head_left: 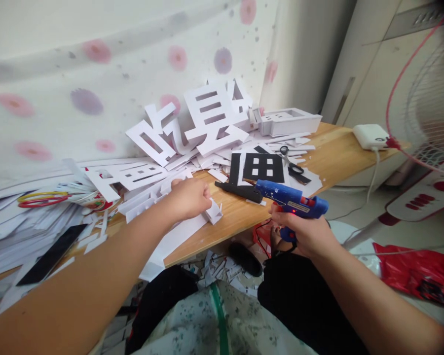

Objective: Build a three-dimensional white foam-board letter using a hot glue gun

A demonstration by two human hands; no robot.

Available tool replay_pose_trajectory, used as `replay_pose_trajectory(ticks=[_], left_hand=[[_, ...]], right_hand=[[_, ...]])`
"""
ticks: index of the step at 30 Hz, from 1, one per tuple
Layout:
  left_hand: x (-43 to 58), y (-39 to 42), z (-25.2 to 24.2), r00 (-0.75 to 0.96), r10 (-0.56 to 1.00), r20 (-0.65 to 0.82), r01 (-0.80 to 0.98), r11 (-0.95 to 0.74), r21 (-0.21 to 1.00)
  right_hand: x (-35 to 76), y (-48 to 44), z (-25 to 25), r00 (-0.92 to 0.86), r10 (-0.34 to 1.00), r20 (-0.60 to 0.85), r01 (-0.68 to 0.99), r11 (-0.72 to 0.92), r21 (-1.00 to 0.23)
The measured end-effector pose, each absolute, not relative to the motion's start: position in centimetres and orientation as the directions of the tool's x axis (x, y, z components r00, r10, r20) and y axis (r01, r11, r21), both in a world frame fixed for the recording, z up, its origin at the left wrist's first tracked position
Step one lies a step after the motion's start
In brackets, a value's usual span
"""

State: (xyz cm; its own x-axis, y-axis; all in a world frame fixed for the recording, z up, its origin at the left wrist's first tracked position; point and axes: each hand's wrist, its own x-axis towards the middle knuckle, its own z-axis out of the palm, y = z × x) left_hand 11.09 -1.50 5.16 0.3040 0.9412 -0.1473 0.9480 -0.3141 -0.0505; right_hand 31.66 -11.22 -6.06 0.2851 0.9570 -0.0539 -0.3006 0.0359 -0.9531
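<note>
Biggest thing here is one wooden table cutting across the middle of the frame, then one fan cropped by the right edge. Upper middle of the frame there's a heap of white cut-out characters, overlapping way too much for me to give you a solid count. Just one long white paper form with raised walls, left of centre, partly hidden by the left forearm. There's also one boxy white paper piece further back, upper right of centre. Two hands: the left hand is curled like a loose fist over the right-hand part of that paper form, but its fingertips are hidden, so I can't tell if it's pinching or only resting there. The right hand, right of centre, is wrapped firmly round the handle of one blue glue gun, nozzle aimed left and a little red light glowing on it. Just behind the nozzle sits one black panel with four square holes. Smallest of the lot: one pair of scissors with two black handles, right beside it.
</note>
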Motion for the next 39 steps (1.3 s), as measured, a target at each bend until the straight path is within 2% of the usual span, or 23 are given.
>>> replay_pose_trajectory(ticks=[5,16,23,30,39], left_hand=[[11.3,-1.4,6.0,0.269,0.954,-0.136,0.961,-0.275,-0.027],[11.1,-2.2,5.6,0.403,0.913,-0.064,0.911,-0.406,-0.065],[11.0,-2.5,5.9,0.420,0.899,-0.122,0.891,-0.434,-0.136],[11.0,-1.9,6.0,0.391,0.892,-0.229,0.889,-0.430,-0.158],[10.4,-2.2,5.0,0.430,0.880,-0.202,0.878,-0.460,-0.133]], right_hand=[[31.7,-11.1,-6.1,0.310,0.950,-0.044,-0.282,0.048,-0.958],[31.7,-11.2,-6.1,0.277,0.961,-0.010,-0.257,0.064,-0.964],[31.8,-11.2,-6.2,0.263,0.965,-0.020,-0.261,0.051,-0.964],[31.7,-11.2,-5.9,0.305,0.952,-0.004,-0.258,0.078,-0.963],[31.9,-11.2,-6.2,0.295,0.955,-0.002,-0.251,0.076,-0.965]])
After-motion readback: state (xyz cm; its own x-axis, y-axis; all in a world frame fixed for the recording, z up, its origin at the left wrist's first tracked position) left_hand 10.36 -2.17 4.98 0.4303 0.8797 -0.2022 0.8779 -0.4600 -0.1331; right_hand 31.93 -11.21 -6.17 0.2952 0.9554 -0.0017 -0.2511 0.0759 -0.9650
